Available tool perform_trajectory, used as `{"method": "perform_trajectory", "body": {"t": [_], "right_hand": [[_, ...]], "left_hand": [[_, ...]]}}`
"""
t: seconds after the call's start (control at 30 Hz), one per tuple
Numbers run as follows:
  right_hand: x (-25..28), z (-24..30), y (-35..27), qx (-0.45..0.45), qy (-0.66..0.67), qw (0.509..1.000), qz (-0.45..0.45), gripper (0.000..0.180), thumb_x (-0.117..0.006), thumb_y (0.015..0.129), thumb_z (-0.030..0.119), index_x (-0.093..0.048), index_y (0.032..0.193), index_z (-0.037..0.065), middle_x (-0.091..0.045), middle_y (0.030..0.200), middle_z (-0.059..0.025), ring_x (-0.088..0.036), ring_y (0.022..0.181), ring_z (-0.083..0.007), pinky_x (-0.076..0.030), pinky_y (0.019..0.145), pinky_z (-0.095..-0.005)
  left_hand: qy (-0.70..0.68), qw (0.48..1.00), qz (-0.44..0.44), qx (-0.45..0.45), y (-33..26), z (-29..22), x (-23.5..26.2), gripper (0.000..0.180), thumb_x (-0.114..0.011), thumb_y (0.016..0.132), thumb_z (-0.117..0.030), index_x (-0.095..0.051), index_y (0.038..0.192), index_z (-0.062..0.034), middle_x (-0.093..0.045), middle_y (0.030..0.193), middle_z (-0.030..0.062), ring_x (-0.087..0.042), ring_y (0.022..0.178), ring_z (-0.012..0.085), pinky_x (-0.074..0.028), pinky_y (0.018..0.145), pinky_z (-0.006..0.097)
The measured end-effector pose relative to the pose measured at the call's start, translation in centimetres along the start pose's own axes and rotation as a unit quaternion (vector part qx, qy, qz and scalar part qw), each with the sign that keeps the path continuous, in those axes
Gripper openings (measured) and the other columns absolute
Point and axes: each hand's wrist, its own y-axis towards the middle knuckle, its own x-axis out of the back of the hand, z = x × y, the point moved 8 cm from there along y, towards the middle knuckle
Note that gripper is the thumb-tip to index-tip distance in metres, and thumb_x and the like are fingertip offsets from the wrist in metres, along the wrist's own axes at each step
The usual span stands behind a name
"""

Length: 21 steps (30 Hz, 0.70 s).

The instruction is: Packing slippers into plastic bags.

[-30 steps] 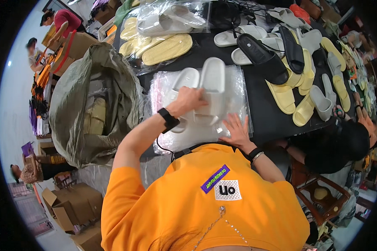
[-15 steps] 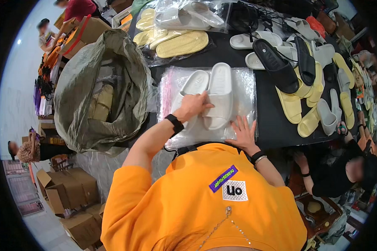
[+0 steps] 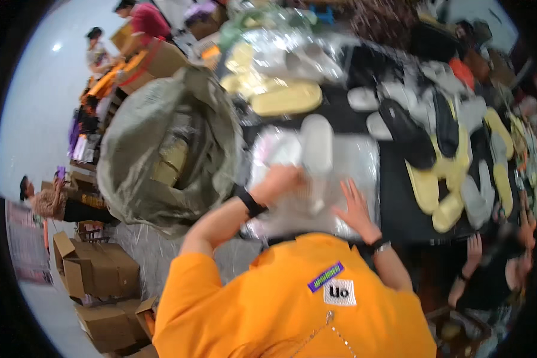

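Note:
A pair of pale grey slide slippers (image 3: 318, 146) lies on a stack of clear plastic bags (image 3: 364, 161) in front of me. My left hand (image 3: 283, 186) is closed over their straps where the two slippers meet; motion blur softens its fingers. It covers much of the left slipper. Beside the pair, my right hand (image 3: 356, 206) is open, its fingers spread over the bags at the right.
An open grey-green woven sack (image 3: 122, 155) with wrapped packs inside stands at the left. Bagged yellow slippers (image 3: 286, 98) lie beyond. Loose black slides (image 3: 406, 134) and yellow slides (image 3: 422, 185) are at the right, near a seated co-worker (image 3: 489, 268). Cardboard boxes (image 3: 101, 268) stand lower left.
The whole view has shifted, so the table sits lower and further right. My left hand stays on the slippers, while my right hand remains spread on the bags.

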Motion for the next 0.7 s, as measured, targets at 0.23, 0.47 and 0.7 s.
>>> {"method": "perform_trajectory", "body": {"t": [0.23, 0.47, 0.7], "right_hand": [[-2.6, 1.6, 3.3, 0.014, -0.071, 0.995, 0.064, 0.093, -0.075, 0.064, 0.037, -0.029, 0.141, 0.013, -0.015, 0.146, -0.0224, -0.024, 0.131, -0.0403, -0.024, 0.103, -0.0516], [-3.2, 0.4, 5.3, 0.047, -0.025, 0.995, 0.082, 0.096, -0.077, 0.062, 0.039, -0.028, 0.141, 0.013, -0.019, 0.145, -0.0220, -0.029, 0.128, -0.0415, -0.027, 0.102, -0.0497], [-2.6, 1.3, 4.2, 0.016, -0.030, 0.997, 0.071, 0.095, -0.076, 0.064, 0.039, -0.027, 0.141, 0.015, -0.020, 0.145, -0.0228, -0.029, 0.128, -0.0412, -0.026, 0.102, -0.0525]], "left_hand": [[-0.051, 0.991, 0.122, -0.017, -1.3, 0.1, -2.2, 0.089, -0.067, 0.068, -0.013, -0.017, 0.142, -0.0200, -0.063, 0.087, 0.0215, -0.062, 0.082, 0.0381, -0.047, 0.068, 0.045], [0.012, 0.999, 0.045, 0.005, -0.8, -0.7, 2.0, 0.077, -0.054, 0.072, -0.003, -0.025, 0.141, -0.0207, -0.062, 0.082, 0.0185, -0.061, 0.071, 0.0382, -0.046, 0.060, 0.042], [0.055, 0.991, 0.123, 0.002, 1.3, 0.5, -3.8, 0.072, -0.065, 0.069, -0.033, -0.039, 0.135, -0.0200, -0.065, 0.098, 0.0121, -0.059, 0.096, 0.0338, -0.038, 0.079, 0.053]]}}
